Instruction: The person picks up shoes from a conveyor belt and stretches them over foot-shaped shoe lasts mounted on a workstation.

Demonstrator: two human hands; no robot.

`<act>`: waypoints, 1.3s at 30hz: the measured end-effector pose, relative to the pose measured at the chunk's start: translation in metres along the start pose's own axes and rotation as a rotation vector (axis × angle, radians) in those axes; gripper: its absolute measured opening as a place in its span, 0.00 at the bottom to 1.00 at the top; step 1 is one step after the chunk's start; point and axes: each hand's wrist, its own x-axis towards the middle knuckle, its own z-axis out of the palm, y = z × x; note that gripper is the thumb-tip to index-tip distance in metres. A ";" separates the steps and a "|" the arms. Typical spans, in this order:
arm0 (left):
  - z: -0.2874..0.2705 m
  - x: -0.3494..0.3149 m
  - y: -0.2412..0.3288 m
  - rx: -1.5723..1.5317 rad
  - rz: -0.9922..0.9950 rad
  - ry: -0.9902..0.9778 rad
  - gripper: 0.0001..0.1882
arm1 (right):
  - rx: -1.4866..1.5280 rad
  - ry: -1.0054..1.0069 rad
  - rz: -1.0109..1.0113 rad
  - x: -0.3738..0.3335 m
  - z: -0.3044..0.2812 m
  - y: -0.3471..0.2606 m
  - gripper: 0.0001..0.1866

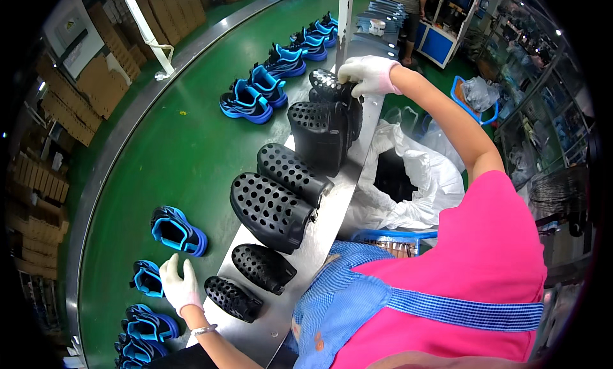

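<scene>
Both my hands wear white gloves. My left hand (179, 284) reaches over the green belt with its fingers apart and nothing in them. It is close to a black sneaker with a blue sole (148, 279); another sneaker (177, 231) lies just beyond. My right hand (369, 75) is stretched to the far end of the metal ledge. Its fingers curl onto a black perforated shoe insert (327, 83) in a stack there. Nearer, a stack of black inserts (317, 129), two large inserts (268, 209) and two small ones (263, 267) rest on the ledge.
Several sneakers (281, 61) stand in a row farther along the green belt (153, 158). A white sack (434, 190) with dark contents and a blue basket (396, 236) are beside me. A metal post (345, 24) rises near my right hand. Another person (408, 5) stands beyond.
</scene>
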 end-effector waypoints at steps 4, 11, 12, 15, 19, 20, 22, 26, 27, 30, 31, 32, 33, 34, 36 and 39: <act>-0.004 0.001 0.010 -0.193 0.039 0.030 0.16 | -0.068 0.142 -0.017 -0.003 -0.035 -0.028 0.18; -0.026 0.006 0.052 -1.236 -0.144 -0.244 0.24 | 0.187 0.210 -0.700 0.046 -0.023 -0.215 0.15; -0.025 0.008 0.054 -1.397 -0.137 -0.338 0.26 | 0.216 0.174 -0.808 0.051 -0.014 -0.240 0.15; -0.008 -0.004 0.042 -1.861 0.060 -0.393 0.34 | 0.294 0.045 -1.027 0.062 0.015 -0.302 0.15; -0.009 -0.015 0.008 -2.156 -0.040 -0.302 0.30 | 0.296 -0.037 -1.015 0.074 0.032 -0.357 0.15; -0.008 -0.016 -0.004 -2.195 -0.022 -0.306 0.30 | 0.340 -0.033 -0.998 0.079 0.040 -0.366 0.15; -0.011 -0.018 -0.005 -2.205 -0.053 -0.220 0.27 | 0.379 -0.089 -0.867 0.080 0.044 -0.381 0.19; -0.008 -0.013 -0.001 -2.068 -0.109 -0.039 0.25 | 0.415 -0.221 -0.646 0.087 0.057 -0.387 0.23; -0.009 -0.012 0.003 -2.035 -0.096 -0.025 0.24 | 0.375 -0.245 -0.623 0.088 0.057 -0.389 0.23; -0.005 -0.010 -0.001 -1.961 -0.061 -0.016 0.23 | 0.321 -0.259 -0.568 0.094 0.059 -0.392 0.23; -0.003 -0.008 -0.006 -1.940 -0.049 -0.015 0.23 | 0.296 -0.240 -0.572 0.098 0.061 -0.394 0.22; 0.000 -0.005 -0.012 -1.967 -0.015 -0.090 0.23 | 0.269 -0.222 -0.578 0.102 0.062 -0.395 0.22; 0.001 -0.003 -0.015 -1.989 -0.086 -0.041 0.24 | 0.244 -0.210 -0.593 0.105 0.063 -0.401 0.22; 0.003 -0.004 -0.022 -2.062 -0.092 -0.087 0.25 | 0.243 -0.199 -0.609 0.108 0.067 -0.408 0.23; 0.006 0.000 -0.025 -2.163 -0.211 -0.087 0.27 | 0.233 -0.210 -0.611 0.117 0.069 -0.412 0.23; 0.004 0.001 -0.040 -2.133 -0.279 -0.103 0.24 | 0.244 -0.362 -0.652 0.132 0.072 -0.422 0.25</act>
